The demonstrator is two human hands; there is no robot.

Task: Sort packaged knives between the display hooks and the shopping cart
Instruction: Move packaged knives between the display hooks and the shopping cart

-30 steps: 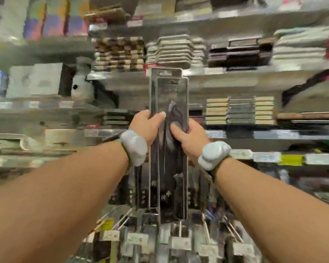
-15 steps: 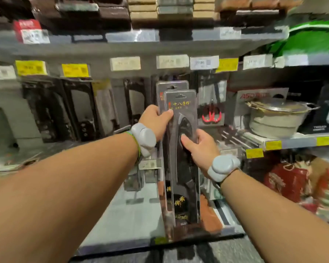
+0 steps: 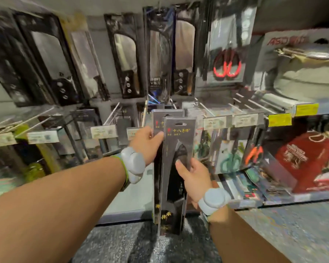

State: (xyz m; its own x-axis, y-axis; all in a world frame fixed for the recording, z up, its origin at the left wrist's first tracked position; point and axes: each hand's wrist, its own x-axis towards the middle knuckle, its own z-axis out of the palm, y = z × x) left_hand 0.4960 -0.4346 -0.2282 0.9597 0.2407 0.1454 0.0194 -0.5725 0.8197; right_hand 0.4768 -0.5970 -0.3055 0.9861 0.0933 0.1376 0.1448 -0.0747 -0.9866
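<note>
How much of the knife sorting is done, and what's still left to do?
Done: many packaged knives already hang on the upper hooks. In hand: the left hand holds the back knife pack and the right hand holds the front knife pack, both upright before the lower hooks. Left: neither pack is on a hook yet. No cart is in view, so I can't tell what remains there.

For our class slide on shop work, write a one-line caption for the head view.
Left hand and right hand hold two packaged knives upright before display hooks.
</note>
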